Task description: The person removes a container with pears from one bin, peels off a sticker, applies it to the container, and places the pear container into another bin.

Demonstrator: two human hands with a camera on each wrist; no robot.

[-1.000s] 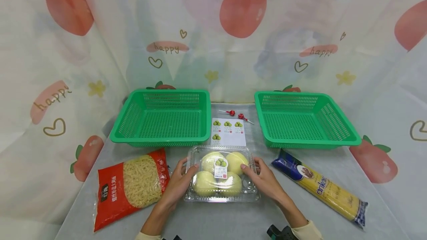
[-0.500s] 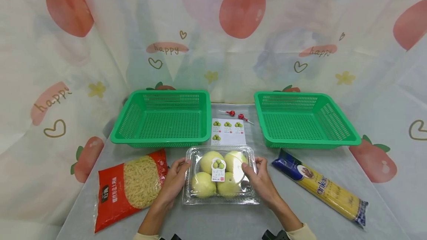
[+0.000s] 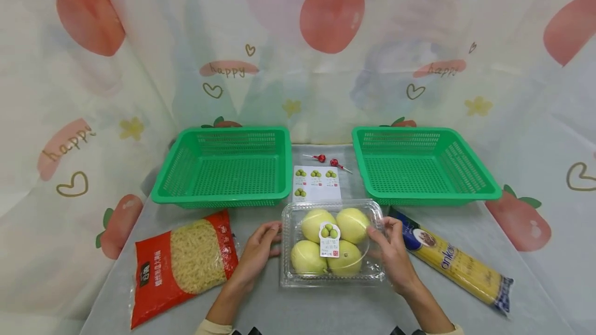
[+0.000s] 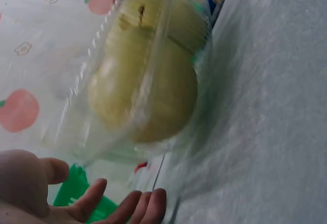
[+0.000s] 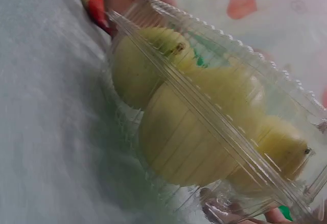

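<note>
A clear plastic clamshell box [image 3: 332, 244] of several yellow-green round fruits lies on the grey table, with a small fruit sticker on its lid. My right hand [image 3: 393, 252] grips its right side, fingers curled over the lid's edge. Just off the box's left edge is my left hand [image 3: 261, 247], fingers spread and relaxed, holding nothing. The left wrist view shows the box [image 4: 148, 81] tilted and blurred, apart from the spread fingers [image 4: 102, 203]. The right wrist view is filled by the box [image 5: 204, 121] and its fruit.
Two empty green baskets stand at the back, one left [image 3: 219, 199] and one right [image 3: 437, 198]. Between them lie a sticker sheet [image 3: 316, 182] and two red lollipops [image 3: 326, 160]. A red noodle bag [image 3: 186, 262] lies at the left, a spaghetti pack [image 3: 456, 267] at the right.
The box has slid to the right, toward the spaghetti pack, with my right hand on it. My left hand has come off the box's left side.
</note>
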